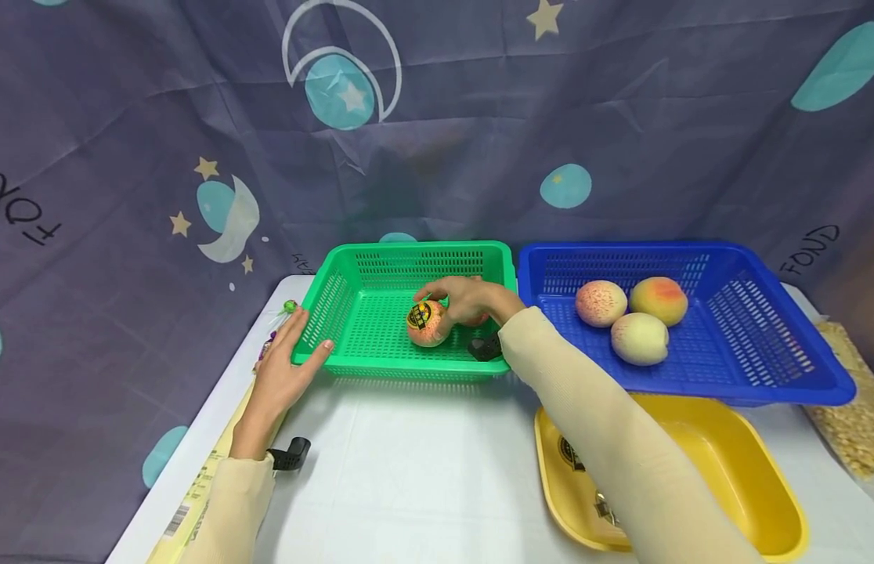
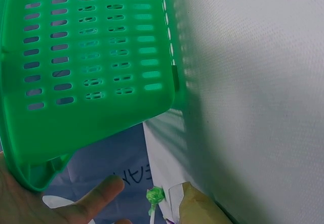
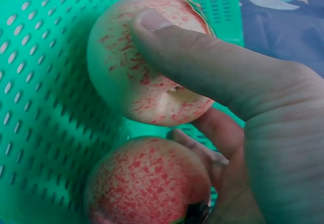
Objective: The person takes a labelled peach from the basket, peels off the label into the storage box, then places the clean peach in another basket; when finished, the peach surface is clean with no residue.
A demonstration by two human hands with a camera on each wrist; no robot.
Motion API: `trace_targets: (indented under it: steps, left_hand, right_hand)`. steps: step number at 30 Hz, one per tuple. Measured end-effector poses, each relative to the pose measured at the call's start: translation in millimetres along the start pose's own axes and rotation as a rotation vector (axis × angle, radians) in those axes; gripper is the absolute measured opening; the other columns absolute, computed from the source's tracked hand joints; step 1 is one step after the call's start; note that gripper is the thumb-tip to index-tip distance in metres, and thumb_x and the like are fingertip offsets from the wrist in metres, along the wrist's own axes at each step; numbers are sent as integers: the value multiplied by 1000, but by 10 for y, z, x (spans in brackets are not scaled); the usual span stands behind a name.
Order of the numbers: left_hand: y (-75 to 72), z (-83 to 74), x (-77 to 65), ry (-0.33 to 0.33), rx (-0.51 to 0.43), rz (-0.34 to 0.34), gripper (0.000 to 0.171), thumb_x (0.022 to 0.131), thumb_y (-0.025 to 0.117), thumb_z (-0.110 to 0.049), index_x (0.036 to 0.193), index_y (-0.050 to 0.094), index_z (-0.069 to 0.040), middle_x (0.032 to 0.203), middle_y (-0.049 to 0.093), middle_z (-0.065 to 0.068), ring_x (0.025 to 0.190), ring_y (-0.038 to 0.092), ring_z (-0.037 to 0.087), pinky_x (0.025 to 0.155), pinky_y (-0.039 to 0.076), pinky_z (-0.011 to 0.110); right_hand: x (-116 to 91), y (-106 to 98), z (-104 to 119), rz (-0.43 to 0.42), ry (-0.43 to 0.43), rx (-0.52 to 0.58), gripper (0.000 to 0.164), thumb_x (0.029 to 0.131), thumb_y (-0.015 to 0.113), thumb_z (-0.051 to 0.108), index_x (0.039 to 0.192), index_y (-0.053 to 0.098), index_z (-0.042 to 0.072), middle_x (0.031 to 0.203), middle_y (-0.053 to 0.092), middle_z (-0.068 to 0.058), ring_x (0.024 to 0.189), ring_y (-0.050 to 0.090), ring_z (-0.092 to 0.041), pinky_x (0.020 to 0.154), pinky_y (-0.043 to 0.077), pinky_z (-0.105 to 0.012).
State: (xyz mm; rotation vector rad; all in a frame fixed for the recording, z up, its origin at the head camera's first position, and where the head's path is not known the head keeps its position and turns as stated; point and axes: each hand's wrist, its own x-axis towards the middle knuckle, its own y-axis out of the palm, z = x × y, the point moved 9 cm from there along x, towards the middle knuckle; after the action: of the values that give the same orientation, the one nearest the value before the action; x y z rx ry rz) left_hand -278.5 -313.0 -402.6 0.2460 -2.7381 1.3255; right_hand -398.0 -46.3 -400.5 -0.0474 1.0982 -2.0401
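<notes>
Inside the green basket (image 1: 402, 365), my right hand (image 1: 465, 298) grips a peach (image 1: 431, 332) that carries a round black and gold sticker. The right wrist view shows the thumb pressed on the red-speckled skin of this peach (image 3: 119, 57). A second speckled peach (image 3: 147, 178) sits beside it in the basket, mostly hidden under the hand in the head view. My left hand (image 1: 285, 372) rests against the basket's front left corner with its fingers extended. In the left wrist view, the left hand (image 2: 76, 209) shows at the basket's corner.
Right of the green basket stands a blue basket (image 1: 712, 384) with three peaches (image 1: 640, 339). A yellow tray (image 1: 733, 454) holding stickers lies in front of it, partly under my right forearm. A bag of grains (image 1: 849, 415) is at far right; a green-wrapped lollipop (image 1: 289, 306) and yellow packaging (image 1: 197, 486) lie left.
</notes>
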Motion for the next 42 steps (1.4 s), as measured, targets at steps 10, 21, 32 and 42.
trace_targets:
  steps: [10, 21, 32, 42]
  left_hand:
    - [2, -16, -9, -6, 4, 14, 81, 98, 59, -55, 163, 25, -21, 173, 15, -3, 155, 21, 46, 109, 11, 82]
    - [-23, -27, -35, -7, 0, 18, 81, 98, 58, -56, 163, 24, -23, 173, 15, -3, 154, 22, 49, 107, 12, 83]
    - [-30, -58, -49, -11, -4, 31, 82, 98, 57, -57, 164, 22, -22, 173, 13, -1, 154, 19, 50, 108, 11, 82]
    - [-49, -102, -69, -7, -2, 52, 82, 99, 56, -57, 164, 21, -21, 173, 11, 0, 154, 17, 50, 104, 9, 86]
  right_hand:
    - [-190, -224, 208, -87, -148, 196, 77, 83, 83, 6, 151, 50, 19, 154, 51, -3, 138, 52, -28, 114, 43, -47]
    - [-589, -360, 323, -136, -243, 277, 78, 82, 82, 0, 151, 50, 18, 155, 49, -6, 115, 69, -27, 99, 55, -40]
    - [-1161, -335, 444, -146, -351, 294, 76, 83, 82, 2, 151, 50, 15, 136, 64, -8, 98, 72, -23, 86, 59, -35]
    - [-1617, -124, 573, -148, -419, 284, 78, 79, 87, 8, 149, 52, 11, 138, 62, -9, 99, 71, -19, 85, 59, -44]
